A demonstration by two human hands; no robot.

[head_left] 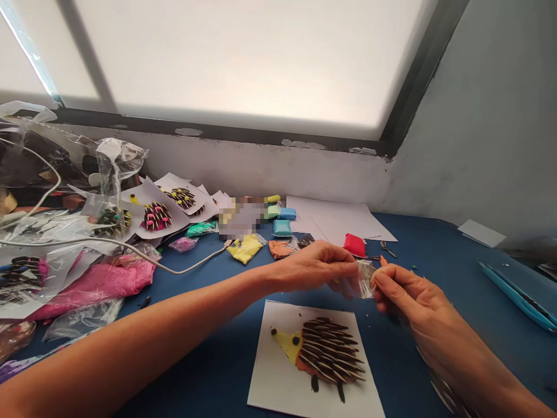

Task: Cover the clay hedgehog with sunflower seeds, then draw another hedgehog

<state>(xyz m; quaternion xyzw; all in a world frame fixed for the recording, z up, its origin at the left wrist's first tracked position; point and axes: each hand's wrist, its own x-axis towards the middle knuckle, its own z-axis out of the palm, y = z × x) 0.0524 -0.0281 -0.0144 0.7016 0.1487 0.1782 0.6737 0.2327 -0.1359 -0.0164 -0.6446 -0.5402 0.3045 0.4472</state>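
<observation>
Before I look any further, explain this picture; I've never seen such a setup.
There is no machine: a person works barehanded, and the one picture comes from a camera worn on their head, looking forward and down. Their left hand and right hand pinch a clear plastic wrapper above the blue table. Nearer lies a white card bearing a dark-spined hedgehog; beyond are a red packet and a yellow packet, and similar hedgehog pictures lie at left.

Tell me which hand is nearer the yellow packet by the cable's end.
Left. The left hand is to the right of the yellow packet; the right hand is farther right, beyond the left hand.
</observation>
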